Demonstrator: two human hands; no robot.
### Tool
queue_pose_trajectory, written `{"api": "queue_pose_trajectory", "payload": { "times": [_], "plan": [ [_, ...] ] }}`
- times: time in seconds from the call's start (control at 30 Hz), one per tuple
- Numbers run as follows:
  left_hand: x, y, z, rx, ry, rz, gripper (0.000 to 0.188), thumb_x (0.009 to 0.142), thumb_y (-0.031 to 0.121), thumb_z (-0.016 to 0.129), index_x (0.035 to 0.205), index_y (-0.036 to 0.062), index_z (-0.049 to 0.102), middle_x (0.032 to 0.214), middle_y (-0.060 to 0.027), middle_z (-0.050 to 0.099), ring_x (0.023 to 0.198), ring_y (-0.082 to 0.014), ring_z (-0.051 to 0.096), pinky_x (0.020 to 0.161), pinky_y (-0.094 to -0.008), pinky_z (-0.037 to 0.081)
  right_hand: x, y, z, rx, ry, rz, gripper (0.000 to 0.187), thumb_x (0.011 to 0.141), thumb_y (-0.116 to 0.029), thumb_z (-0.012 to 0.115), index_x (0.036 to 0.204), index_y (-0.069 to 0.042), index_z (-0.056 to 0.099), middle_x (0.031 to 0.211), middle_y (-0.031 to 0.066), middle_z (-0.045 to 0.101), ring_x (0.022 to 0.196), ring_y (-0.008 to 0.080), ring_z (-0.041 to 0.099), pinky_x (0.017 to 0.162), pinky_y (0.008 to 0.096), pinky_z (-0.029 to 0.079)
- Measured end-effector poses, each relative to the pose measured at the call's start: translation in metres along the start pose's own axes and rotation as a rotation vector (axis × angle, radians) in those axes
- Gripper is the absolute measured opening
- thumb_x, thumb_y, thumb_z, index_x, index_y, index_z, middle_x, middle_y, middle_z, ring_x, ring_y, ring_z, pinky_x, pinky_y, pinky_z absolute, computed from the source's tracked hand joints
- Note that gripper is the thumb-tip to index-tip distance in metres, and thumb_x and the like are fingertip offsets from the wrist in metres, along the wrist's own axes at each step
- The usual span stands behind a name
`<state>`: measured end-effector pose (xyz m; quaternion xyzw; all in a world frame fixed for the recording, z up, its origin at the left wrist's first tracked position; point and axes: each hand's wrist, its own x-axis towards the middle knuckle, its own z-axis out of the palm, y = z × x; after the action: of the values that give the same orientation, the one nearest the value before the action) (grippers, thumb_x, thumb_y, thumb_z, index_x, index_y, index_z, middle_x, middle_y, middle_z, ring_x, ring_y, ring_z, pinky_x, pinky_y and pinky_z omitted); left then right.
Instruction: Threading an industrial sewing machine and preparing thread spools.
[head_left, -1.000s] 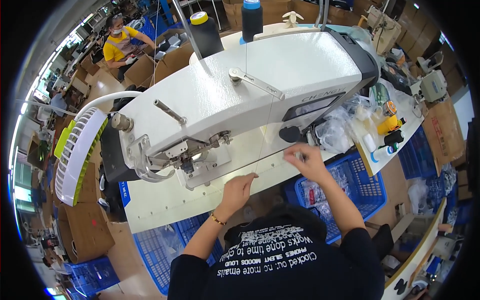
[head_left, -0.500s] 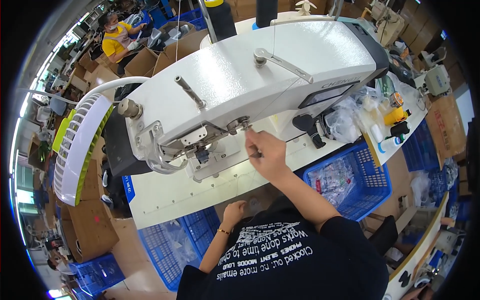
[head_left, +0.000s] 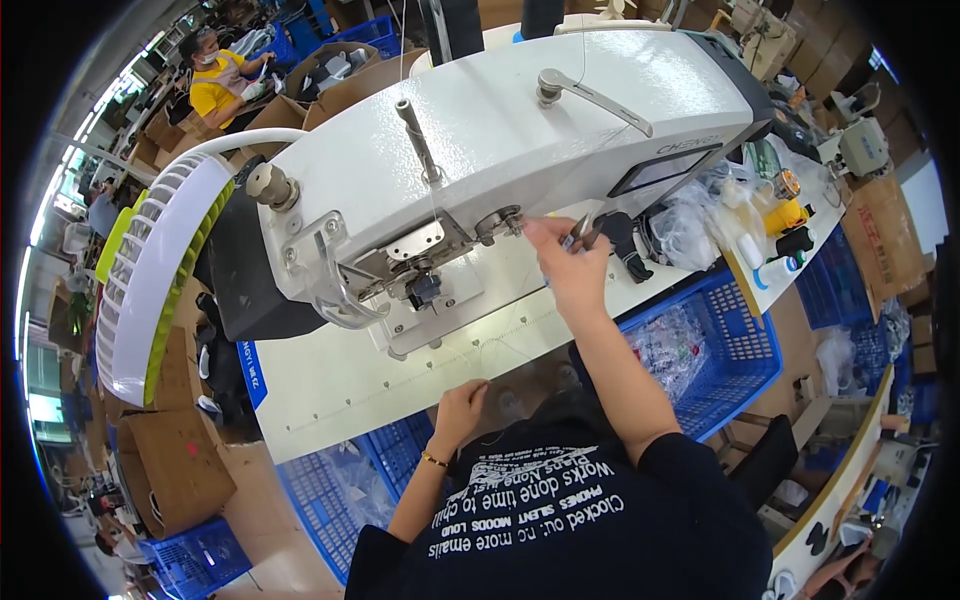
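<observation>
A big white sewing machine (head_left: 480,130) spans the bench. My right hand (head_left: 575,265) is up at its front, with thumb and forefinger pinched beside the round thread tension discs (head_left: 499,226). Tucked in that same hand is a small pointed metal tool, which looks like thread snips (head_left: 583,232). Any thread between the fingertips is too fine to make out. My left hand (head_left: 461,412) is closed, low by the front edge of the white tabletop (head_left: 350,390); what it may hold is hidden. Left of the discs are the needle and presser foot area (head_left: 425,288).
A white and green fan (head_left: 165,285) stands at the left. Blue baskets (head_left: 735,335) with clear plastic bags sit below the bench. Bags, bottles and a yellow item (head_left: 787,216) crowd the right side table. A co-worker in yellow (head_left: 215,90) works at the far left.
My right hand has shifted slightly right and up beside the tension discs, turning so the metal tool's tip shows. My left hand stays low, still closed. The view has shifted a little.
</observation>
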<state>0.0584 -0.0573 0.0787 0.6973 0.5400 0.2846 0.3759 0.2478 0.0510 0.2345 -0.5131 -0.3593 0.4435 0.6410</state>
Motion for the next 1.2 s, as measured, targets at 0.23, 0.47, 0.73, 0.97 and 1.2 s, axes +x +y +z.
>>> {"api": "queue_pose_trajectory", "payload": {
  "times": [0.23,0.47,0.73,0.97,1.2],
  "plan": [
    [-0.006,0.015,-0.006,-0.003,-0.081,-0.011,0.016,0.077,0.01,0.05,0.085,0.0002,0.06,0.055,-0.0134,0.052,0.043,-0.0183,0.046,0.046,-0.0288,0.037,-0.021,-0.007,0.022,-0.155,-0.138,-0.586,0.005,0.073,-0.003,0.059,0.073,0.002,0.06,0.059,-0.0014,0.053,0.052,0.0012,0.042,0.048,0.0165,0.034],
    [-0.008,0.024,-0.013,-0.032,-0.055,-0.032,0.016,0.077,0.01,0.05,0.085,0.0002,0.06,0.065,-0.0142,0.056,0.056,-0.0223,0.052,0.054,-0.0297,0.041,-0.027,0.006,0.023,-0.084,-0.083,-0.328,0.006,0.075,-0.006,0.058,0.074,0.0,0.059,0.059,-0.0017,0.053,0.055,0.0013,0.044,0.046,0.0162,0.033],
    [-0.003,0.043,-0.024,-0.035,-0.056,-0.069,0.015,0.078,0.009,0.05,0.085,0.0,0.06,0.07,-0.0162,0.059,0.059,-0.0268,0.057,0.056,-0.0302,0.044,-0.018,0.019,0.017,-0.119,0.064,-0.31,0.009,0.075,-0.007,0.059,0.075,0.001,0.058,0.062,-0.0014,0.053,0.055,0.002,0.042,0.047,0.0175,0.033],
    [0.001,0.059,-0.037,-0.178,-0.04,-0.056,0.014,0.077,0.007,0.051,0.084,0.0002,0.061,0.076,-0.0143,0.06,0.064,-0.0203,0.056,0.06,-0.0276,0.042,-0.004,0.002,0.009,0.015,0.082,-0.247,0.015,0.077,-0.012,0.059,0.078,0.002,0.056,0.06,0.0006,0.052,0.049,0.0051,0.044,0.045,0.0188,0.035],
    [-0.014,0.105,-0.073,-1.491,0.37,0.381,0.013,0.08,0.006,0.048,0.078,0.0039,0.061,0.073,-0.0042,0.056,0.065,-0.015,0.051,0.077,-0.0277,0.034,-0.036,0.043,0.007,0.078,-0.229,0.109,0.014,0.077,-0.012,0.059,0.082,0.001,0.056,0.062,0.0038,0.055,0.046,0.0059,0.046,0.042,0.019,0.033]
  ]
}}
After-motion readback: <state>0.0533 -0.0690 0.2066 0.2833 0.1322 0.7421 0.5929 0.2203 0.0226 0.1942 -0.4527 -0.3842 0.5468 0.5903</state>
